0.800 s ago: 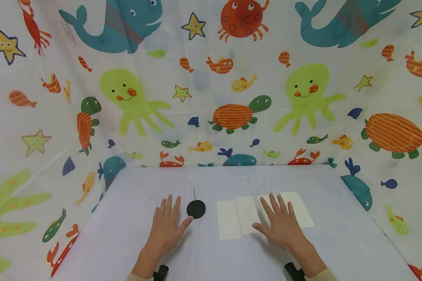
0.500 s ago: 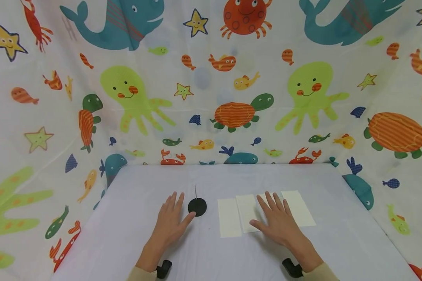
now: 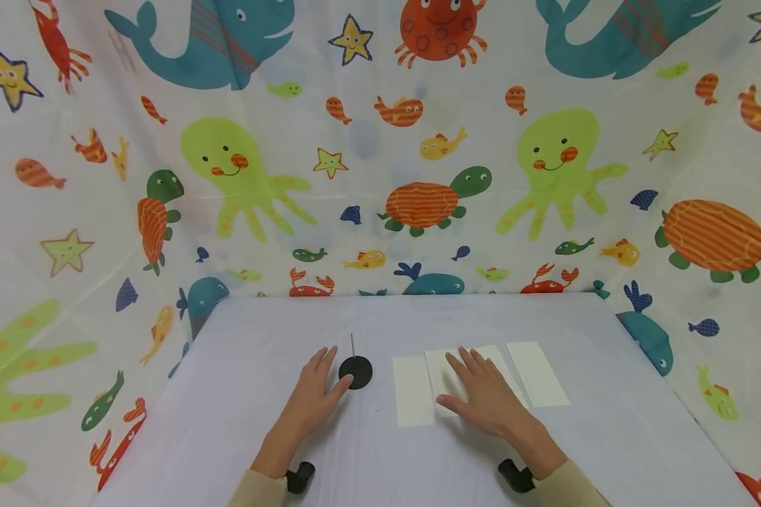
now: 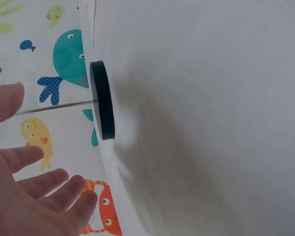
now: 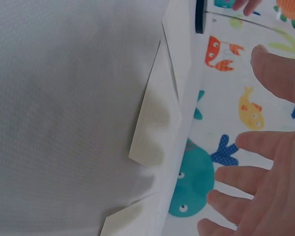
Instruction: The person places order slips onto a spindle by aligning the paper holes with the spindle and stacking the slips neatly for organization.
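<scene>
A paper spike (image 3: 356, 372) stands on the white table, a black round base with a thin metal rod upright from it. My left hand (image 3: 313, 398) is just left of it, thumb near the base, fingers extended and holding nothing. In the left wrist view the spike (image 4: 103, 101) stands apart from the fingers. Several cream paper slips lie in a row to the right: a leftmost slip (image 3: 412, 401), a rightmost slip (image 3: 537, 373) and others between. Over the middle slips hovers my right hand (image 3: 485, 398), fingers spread, hiding parts of them. The right wrist view shows a slip (image 5: 155, 118) below that hand.
A white cloth covers the table (image 3: 279, 317). Behind it and at both sides hangs a curtain (image 3: 355, 239) printed with sea animals. A black wrist device (image 3: 301, 477) sits at the left wrist, another device (image 3: 516, 476) at the right wrist.
My left hand has moved right, closer to the spike, and turned somewhat. The right hand has shifted left over the middle slips, uncovering more of the right ones. Slips and spike stay in place.
</scene>
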`<state>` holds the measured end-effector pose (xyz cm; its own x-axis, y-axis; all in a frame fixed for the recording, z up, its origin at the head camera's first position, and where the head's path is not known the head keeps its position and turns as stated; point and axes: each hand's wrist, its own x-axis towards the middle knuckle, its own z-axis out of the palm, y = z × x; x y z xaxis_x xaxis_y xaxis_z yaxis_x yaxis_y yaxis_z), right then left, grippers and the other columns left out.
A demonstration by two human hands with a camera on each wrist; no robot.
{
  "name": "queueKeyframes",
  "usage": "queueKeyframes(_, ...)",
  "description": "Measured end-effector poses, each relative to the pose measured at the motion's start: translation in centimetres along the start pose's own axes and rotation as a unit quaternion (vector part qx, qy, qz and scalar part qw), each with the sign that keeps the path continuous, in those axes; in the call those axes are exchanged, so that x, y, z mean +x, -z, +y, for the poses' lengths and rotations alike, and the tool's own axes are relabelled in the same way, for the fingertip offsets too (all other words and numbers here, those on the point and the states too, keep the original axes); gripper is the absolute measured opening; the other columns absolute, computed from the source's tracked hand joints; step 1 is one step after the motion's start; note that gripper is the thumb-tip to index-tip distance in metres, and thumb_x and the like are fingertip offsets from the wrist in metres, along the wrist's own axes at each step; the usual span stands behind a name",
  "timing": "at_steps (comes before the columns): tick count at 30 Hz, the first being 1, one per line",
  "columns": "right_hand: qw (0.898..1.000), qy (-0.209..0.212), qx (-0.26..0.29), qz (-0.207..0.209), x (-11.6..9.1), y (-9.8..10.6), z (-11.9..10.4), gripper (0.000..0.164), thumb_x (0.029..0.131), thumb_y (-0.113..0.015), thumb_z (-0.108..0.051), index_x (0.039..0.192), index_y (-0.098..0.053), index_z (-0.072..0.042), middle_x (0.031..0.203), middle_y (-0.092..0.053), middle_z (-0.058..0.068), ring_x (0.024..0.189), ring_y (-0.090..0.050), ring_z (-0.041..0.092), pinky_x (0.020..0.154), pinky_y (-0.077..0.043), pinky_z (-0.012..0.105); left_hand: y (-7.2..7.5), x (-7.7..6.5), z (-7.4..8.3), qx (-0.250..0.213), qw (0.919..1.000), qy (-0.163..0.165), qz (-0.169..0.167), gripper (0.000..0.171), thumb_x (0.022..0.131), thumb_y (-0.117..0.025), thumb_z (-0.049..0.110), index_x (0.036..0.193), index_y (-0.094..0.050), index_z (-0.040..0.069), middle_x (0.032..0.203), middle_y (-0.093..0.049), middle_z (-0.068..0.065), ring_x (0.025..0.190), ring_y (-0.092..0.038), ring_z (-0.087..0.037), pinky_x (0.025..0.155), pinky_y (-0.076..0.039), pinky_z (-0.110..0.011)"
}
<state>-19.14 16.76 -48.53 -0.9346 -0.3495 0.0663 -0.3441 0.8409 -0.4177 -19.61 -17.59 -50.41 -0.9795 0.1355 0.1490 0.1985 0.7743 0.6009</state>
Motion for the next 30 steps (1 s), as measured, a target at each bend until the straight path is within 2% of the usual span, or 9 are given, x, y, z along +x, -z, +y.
queueKeyframes(8,1.0,0.021,0.019,-0.001,0.7,-0.2,-0.6,0.079,0.095,-0.062,-0.056,0.153,-0.044,-0.005,0.158,-0.037,0.023,0.148,-0.029,0.043,0.117,-0.023,0.059,-0.5,0.7,0.0,-0.037,0.9993,0.002,0.008,0.07,0.1,-0.063,0.043,0.152,-0.042,0.003,0.155,-0.037,-0.025,0.143,-0.034,-0.045,0.112,-0.031,-0.062)
queueKeyframes(14,0.999,0.01,0.043,-0.007,1.1,-0.7,-0.9,0.073,0.094,-0.067,-0.049,0.151,-0.047,-0.007,0.154,-0.043,0.021,0.144,-0.036,0.041,0.114,-0.03,0.059,-1.1,1.1,0.1,-0.059,0.9982,0.011,0.0,0.065,0.098,-0.067,0.036,0.148,-0.046,0.001,0.151,-0.043,-0.025,0.141,-0.038,-0.044,0.113,-0.032,-0.059)
queueKeyframes(20,0.998,0.0,0.057,-0.022,1.9,-1.2,-1.1,0.072,0.094,-0.067,-0.051,0.15,-0.049,-0.009,0.151,-0.046,0.018,0.141,-0.041,0.038,0.112,-0.034,0.058,-1.5,1.6,0.1,-0.069,0.9972,0.027,0.003,0.062,0.097,-0.069,0.035,0.145,-0.05,0.001,0.146,-0.047,-0.024,0.137,-0.043,-0.043,0.111,-0.035,-0.059)
queueKeyframes(30,0.997,0.007,0.069,-0.018,3.3,-2.0,-1.5,0.061,0.093,-0.072,-0.042,0.142,-0.057,-0.009,0.143,-0.054,0.014,0.136,-0.047,0.033,0.11,-0.039,0.051,-2.1,2.4,-0.6,-0.069,0.9963,0.049,-0.018,0.06,0.097,-0.068,0.035,0.143,-0.052,0.001,0.142,-0.053,-0.022,0.13,-0.05,-0.039,0.109,-0.039,-0.056)
